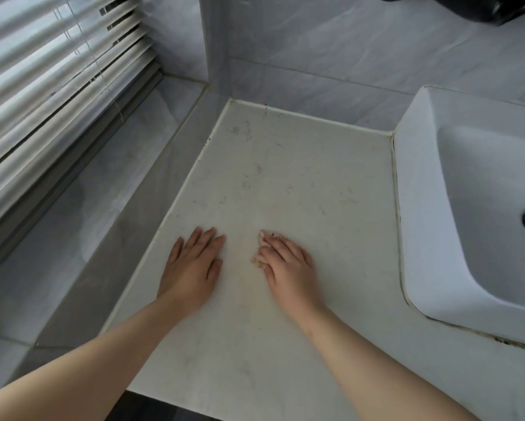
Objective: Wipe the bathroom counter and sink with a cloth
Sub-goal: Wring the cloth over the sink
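I see my right fingers (281, 246) nearly straight, pressing a small pale cloth (261, 239) down, seemingly not gripping it | right hand (288, 265) mid-counter (285, 165), cloth mostly hidden beneath | left hand (192, 262) flat on counter nearby, fingers straight, holding nothing | white sink (419, 208) at right | window blinds (57, 71) at left

Pale crumpled cloth (261, 239) under fingers of right hand (288, 265); scuffed off-white worktop (285, 177) beneath; white rectangular sink (422, 208) right of that hand.
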